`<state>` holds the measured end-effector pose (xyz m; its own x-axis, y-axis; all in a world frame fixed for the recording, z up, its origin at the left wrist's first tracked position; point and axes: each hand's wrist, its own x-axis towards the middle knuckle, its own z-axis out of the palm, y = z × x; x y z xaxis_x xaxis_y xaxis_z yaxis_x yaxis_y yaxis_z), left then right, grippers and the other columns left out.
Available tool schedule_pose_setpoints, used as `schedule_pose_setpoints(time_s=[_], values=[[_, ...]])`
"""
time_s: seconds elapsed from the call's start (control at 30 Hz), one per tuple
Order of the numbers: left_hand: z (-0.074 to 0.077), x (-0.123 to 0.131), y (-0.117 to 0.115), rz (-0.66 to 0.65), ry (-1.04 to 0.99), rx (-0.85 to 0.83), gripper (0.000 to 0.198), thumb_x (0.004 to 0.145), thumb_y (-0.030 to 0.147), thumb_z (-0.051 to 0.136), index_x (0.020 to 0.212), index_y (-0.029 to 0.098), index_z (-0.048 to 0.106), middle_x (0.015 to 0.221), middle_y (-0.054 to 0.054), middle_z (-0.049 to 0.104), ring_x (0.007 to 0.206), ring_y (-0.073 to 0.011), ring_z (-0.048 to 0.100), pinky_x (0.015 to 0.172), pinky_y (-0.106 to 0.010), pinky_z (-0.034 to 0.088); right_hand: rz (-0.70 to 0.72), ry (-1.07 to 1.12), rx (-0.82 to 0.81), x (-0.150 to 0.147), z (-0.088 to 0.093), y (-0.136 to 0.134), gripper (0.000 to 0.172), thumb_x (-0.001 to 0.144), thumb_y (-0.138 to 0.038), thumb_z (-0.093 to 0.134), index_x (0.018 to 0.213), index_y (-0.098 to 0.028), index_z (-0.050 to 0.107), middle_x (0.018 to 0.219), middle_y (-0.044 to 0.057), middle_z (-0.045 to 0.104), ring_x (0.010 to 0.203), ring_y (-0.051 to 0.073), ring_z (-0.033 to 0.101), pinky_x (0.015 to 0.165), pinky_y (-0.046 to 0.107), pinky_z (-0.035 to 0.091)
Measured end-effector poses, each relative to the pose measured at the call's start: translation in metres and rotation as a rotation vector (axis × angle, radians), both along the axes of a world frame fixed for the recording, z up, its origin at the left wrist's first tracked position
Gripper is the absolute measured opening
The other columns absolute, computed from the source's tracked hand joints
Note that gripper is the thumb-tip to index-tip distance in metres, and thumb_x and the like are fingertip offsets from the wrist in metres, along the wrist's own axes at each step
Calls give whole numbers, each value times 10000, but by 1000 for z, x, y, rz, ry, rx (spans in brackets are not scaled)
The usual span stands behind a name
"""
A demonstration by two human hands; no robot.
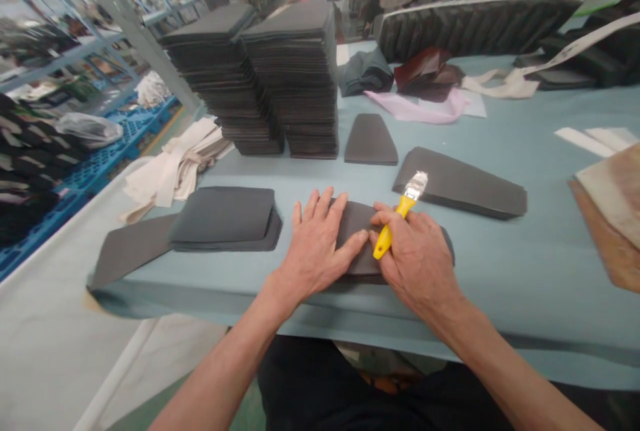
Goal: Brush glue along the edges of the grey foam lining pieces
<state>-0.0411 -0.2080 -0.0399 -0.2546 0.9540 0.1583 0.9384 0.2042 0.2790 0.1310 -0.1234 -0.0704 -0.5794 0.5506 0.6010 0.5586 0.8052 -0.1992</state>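
My left hand [320,237] lies with fingers spread on a dark grey panel [357,219] near the table's front edge. In my right hand [417,257] is a paintbrush [396,225] with a yellow handle, its whitened bristles pointing up and away. The fingers of that hand also rest on the panel, and its thumb is close to my left thumb. A pile of similar dark panels [465,181] lies beyond my right hand. To the left sits another small pile of dark pieces [225,216], partly over a longer flat piece [135,246].
Two tall stacks of dark panels [210,77] [305,84] stand at the back left, beside a lone tapered piece [371,139]. Pale strips [175,167] hang at the left edge. Cloth scraps [425,74] lie behind. A brown-edged board [610,217] is at right.
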Motion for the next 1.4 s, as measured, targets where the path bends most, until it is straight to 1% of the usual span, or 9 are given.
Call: schedule_pose_setpoints(time_s=[0.13, 0.27, 0.4, 0.67, 0.87, 1.0, 1.13, 1.27, 1.4], values=[[4, -41, -29, 142, 50, 96, 684, 1031, 564, 614, 1597, 203, 485, 1670, -184, 553, 1580, -339, 504, 1328, -564, 424, 5, 4, -32, 0, 0, 1, 119, 1019, -219, 596, 1130, -219, 639, 1373, 130, 790, 1027, 308, 690, 952, 457, 451], [4, -93, -66, 387, 136, 112, 642, 965, 551, 677, 1430, 114, 603, 1510, -272, 629, 1429, -462, 577, 1205, -661, 489, 17, 8, -65, 0, 0, 3, 136, 1017, -232, 593, 1141, -225, 650, 1346, 117, 798, 1013, 303, 687, 958, 465, 451], [-2, -114, -84, 449, 164, 41, 516, 940, 545, 681, 1276, 155, 692, 1363, -241, 705, 1261, -460, 656, 1076, -624, 562, 39, 8, -72, 3, 0, 4, 130, 1041, -252, 576, 1145, -215, 645, 1365, 142, 786, 1061, 316, 696, 977, 480, 460], [-10, -120, -84, 442, 30, 178, 417, 1023, 511, 513, 1070, 205, 792, 1309, -159, 799, 1226, -395, 725, 1106, -563, 564, 57, -66, 9, 8, 9, 4, 155, 1050, -271, 578, 1187, -225, 631, 1425, 156, 760, 1209, 402, 692, 1085, 636, 470], [-7, -115, -98, 440, -75, 403, 487, 1080, 554, 463, 1064, 207, 803, 1249, -114, 831, 1194, -286, 766, 1124, -428, 586, 99, 87, 36, 3, 54, -9, 93, 1054, -325, 628, 1104, -247, 618, 1306, 142, 815, 1045, 306, 800, 941, 470, 594], [-8, -93, -108, 473, -95, 538, 458, 1102, 532, 502, 1180, 192, 799, 1263, -121, 826, 1216, -261, 762, 1141, -422, 589, 264, 195, -118, -29, 78, -40, 90, 1052, -273, 659, 1040, -262, 570, 1107, 51, 861, 889, 196, 831, 736, 297, 586], [-20, -73, -115, 468, -98, 613, 372, 1099, 451, 546, 1133, 193, 812, 1254, -129, 824, 1225, -265, 757, 1137, -448, 601, 405, 200, -233, -79, 75, -76, 140, 1021, -320, 708, 1009, -258, 582, 959, 14, 838, 784, 193, 812, 678, 301, 550], [-33, -62, -121, 417, -114, 654, 303, 1074, 392, 569, 1171, 226, 804, 1291, -117, 814, 1259, -272, 742, 1179, -480, 580, 348, 169, -258, -123, 65, -98, 188, 967, -387, 743, 957, -259, 606, 763, -15, 759, 671, 206, 756, 595, 301, 457], [-43, -57, -123, 388, -169, 696, 284, 1044, 358, 569, 1180, 241, 788, 1270, -102, 820, 1237, -266, 746, 1212, -498, 551, 293, 72, -328, -147, 60, -105, 91, 943, -277, 695, 992, -258, 621, 793, 2, 779, 690, 217, 753, 598, 302, 412]])
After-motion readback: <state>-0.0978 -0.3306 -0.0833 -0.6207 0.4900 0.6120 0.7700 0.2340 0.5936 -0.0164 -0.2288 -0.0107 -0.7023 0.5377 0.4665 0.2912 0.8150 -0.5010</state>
